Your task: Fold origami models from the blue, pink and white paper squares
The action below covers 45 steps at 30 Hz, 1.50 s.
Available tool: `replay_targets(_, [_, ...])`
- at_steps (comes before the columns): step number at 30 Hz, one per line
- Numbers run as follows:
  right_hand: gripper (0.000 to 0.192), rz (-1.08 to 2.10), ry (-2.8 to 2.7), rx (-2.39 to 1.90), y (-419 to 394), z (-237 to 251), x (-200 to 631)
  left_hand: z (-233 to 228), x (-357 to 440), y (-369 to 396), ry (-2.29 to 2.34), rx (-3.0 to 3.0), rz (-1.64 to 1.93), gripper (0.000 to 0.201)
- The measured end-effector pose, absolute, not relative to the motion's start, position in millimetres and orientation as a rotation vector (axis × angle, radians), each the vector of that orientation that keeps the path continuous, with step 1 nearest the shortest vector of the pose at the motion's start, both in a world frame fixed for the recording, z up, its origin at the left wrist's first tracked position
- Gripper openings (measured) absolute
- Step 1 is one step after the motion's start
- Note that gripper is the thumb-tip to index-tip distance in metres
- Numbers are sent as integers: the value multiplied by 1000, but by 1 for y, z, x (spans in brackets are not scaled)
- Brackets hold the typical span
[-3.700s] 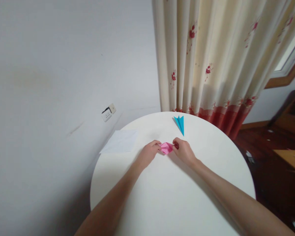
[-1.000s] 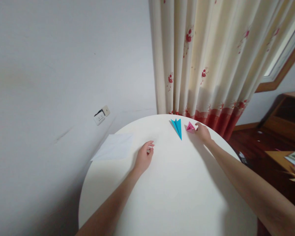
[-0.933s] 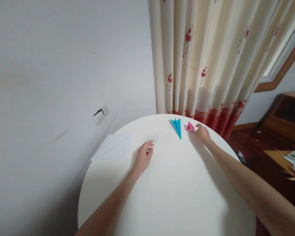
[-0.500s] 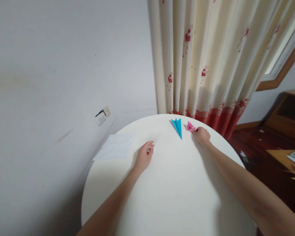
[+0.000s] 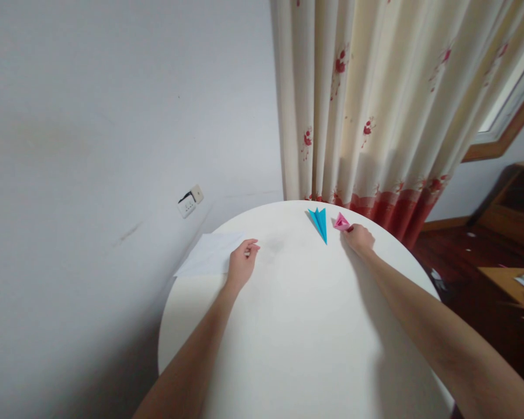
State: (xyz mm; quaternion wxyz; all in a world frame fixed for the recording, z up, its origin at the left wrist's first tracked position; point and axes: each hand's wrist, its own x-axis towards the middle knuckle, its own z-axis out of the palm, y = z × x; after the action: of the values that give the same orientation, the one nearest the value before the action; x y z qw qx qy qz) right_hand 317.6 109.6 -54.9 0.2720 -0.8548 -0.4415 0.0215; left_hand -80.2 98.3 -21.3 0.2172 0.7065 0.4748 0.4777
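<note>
Pink fold (image 5: 342, 222) at right hand (image 5: 358, 239) | blue fold (image 5: 320, 223) beside | white sheet (image 5: 209, 254) by left hand (image 5: 240, 265)

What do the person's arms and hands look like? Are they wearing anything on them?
Both arms are bare from the bottom of the picture up to the hands: no sleeves, gloves, watch or bracelet show. The left hand has nothing on its fingers that I can see. The right hand shows a dark red spot at one fingertip, maybe nail polish. The arms look long and slim.
</note>
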Motion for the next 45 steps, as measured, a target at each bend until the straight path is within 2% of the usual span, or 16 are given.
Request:
replay_targets(21, [42, 96, -1187, -2330, 114, -50, 317, -26, -99, 110, 1490, 1981, 1313, 24])
replay_targets(27, [39, 129, -1185, -2292, 106, -55, 321, -30, -140, 123, 1819, 2173, 1108, 28])
replay_targets(32, [48, 132, -1252, -2134, 88, -62, 324, -34, -181, 124, 2115, 2022, 1025, 33])
replay_targets(34, [42, 151, -1234, -2071, 78, -63, 323, -37, -184, 124, 2202, 2004, 829, 36])
replay_targets(37, [32, 169, -1192, -2014, 62, -63, 320, -39, -171, 120, 2186, 2049, 558, 45])
replay_targets(45, [22, 197, -1248, -1847, 30, -62, 297, -36, -65, 45, 1958, 2430, 304, 58])
